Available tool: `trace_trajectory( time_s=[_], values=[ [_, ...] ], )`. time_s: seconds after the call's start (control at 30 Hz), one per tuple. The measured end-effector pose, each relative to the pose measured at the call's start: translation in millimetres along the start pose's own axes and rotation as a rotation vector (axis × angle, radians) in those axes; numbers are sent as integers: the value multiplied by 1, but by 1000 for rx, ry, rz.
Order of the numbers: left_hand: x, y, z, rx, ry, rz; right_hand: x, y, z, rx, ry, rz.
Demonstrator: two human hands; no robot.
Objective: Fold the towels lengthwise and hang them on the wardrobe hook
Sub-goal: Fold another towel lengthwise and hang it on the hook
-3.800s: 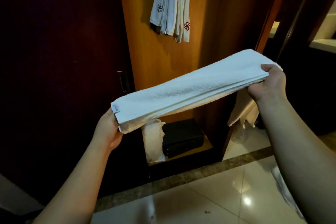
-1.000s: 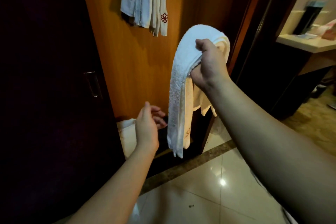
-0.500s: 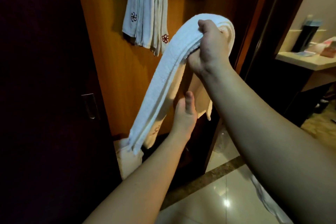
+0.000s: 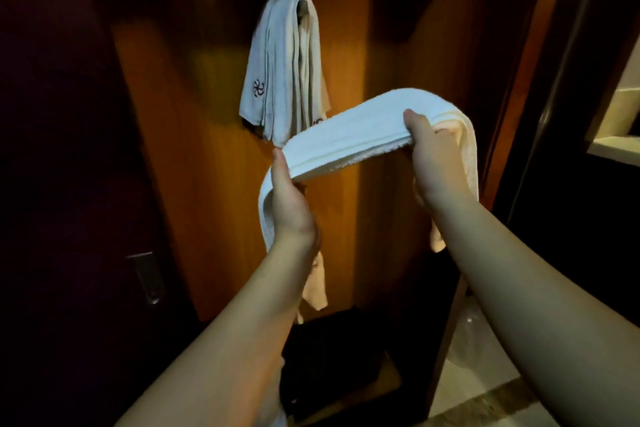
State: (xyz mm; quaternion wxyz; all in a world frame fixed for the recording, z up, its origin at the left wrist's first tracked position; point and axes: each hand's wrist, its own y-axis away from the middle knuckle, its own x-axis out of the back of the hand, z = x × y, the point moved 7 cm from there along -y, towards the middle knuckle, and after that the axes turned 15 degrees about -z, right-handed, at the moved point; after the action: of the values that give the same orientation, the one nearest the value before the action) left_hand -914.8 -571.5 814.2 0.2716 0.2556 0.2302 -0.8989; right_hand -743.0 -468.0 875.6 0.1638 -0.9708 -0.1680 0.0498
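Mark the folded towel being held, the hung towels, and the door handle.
folded towel (image 4: 349, 130): head view, top face between the hands.
hung towels (image 4: 277, 73): head view, middle of the front fold.
door handle (image 4: 147, 276): head view, metal plate.

We saw a white folded towel, white hanging towels with dark red pinwheel motifs, and an orange-brown wardrobe panel.
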Motion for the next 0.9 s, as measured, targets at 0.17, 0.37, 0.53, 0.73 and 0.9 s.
trace_trajectory(
  time_s=[0.17, 0.37, 0.53, 0.73, 0.9],
  values=[
    [-29, -55, 21, -34, -202, -92, 21, -55, 0, -4, 185, -69],
    [-56, -117, 51, -44, -397, -208, 17, -124, -17, 5, 207, -179],
    [-86, -155, 86, -113, -389, -341, -7, -182, -40, 35, 44, -256],
    [-107, -215, 130, -190, -365, -408, -40, -250, -82, 115, -90, -379],
    [-112, -272, 155, -143, -378, -438, -69, -304, -102, 141, -116, -368]
  ],
)
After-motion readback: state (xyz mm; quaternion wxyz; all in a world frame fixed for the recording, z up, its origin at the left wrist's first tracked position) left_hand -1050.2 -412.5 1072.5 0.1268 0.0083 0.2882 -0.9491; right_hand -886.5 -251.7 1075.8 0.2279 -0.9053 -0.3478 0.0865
